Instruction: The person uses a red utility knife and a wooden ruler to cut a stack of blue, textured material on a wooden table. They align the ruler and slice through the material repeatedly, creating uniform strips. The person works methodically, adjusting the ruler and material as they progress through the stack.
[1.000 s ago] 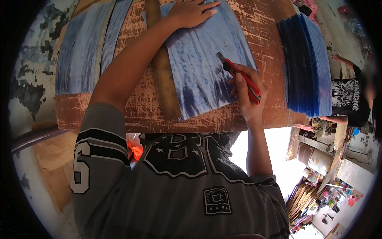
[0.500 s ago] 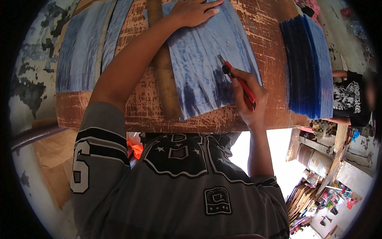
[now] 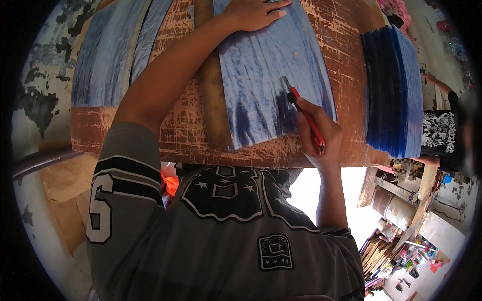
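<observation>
A blue sheet stack [image 3: 271, 85], streaked and wrinkled like thin plastic film, lies on the worn brown table [image 3: 186, 115]. My left hand [image 3: 256, 14] rests flat on its far part, fingers stretched to the right. My right hand [image 3: 321, 131] is wrapped round a red utility knife [image 3: 313, 124]. The knife's blade points away from me, over the middle of the blue stack; whether it touches cannot be told. A flat, brownish wooden strip [image 3: 215, 108] lies along the stack's left edge, passing beneath my left forearm.
A thick pile of dark blue sheets [image 3: 391, 90] stands at the table's right edge. More blue sheets [image 3: 100, 60] lie at the left, with a narrow strip along them. Another person in a black shirt [image 3: 439, 133] is beyond the right edge. Cluttered shelving [image 3: 401, 205] stands at lower right.
My right hand and the knife have shifted slightly toward me and to the right. My left hand stays on the blue stack. The other person's arm has moved. The whole view has shifted a little.
</observation>
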`<action>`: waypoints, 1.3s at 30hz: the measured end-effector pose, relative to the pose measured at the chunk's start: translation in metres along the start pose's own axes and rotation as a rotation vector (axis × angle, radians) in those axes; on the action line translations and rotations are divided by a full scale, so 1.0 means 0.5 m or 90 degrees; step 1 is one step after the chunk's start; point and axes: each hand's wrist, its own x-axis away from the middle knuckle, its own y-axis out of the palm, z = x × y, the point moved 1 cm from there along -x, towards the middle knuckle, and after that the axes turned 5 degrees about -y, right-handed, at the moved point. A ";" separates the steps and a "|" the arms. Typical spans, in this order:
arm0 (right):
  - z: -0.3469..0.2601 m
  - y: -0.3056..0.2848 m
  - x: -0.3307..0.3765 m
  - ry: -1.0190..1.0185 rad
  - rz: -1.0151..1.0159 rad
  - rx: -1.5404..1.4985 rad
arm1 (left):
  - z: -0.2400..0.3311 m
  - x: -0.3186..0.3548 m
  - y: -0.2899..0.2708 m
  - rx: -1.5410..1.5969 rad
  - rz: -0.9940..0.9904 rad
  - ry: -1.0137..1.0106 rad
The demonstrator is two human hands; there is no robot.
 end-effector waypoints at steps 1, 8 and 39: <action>0.001 0.000 0.000 -0.009 0.004 0.003 | 0.001 0.001 -0.001 0.002 0.000 -0.003; 0.007 -0.009 0.012 -0.003 -0.008 0.013 | 0.001 0.000 0.003 0.002 0.005 -0.009; 0.001 -0.042 0.120 -0.037 -0.020 0.030 | 0.000 -0.001 0.003 -0.019 0.014 0.015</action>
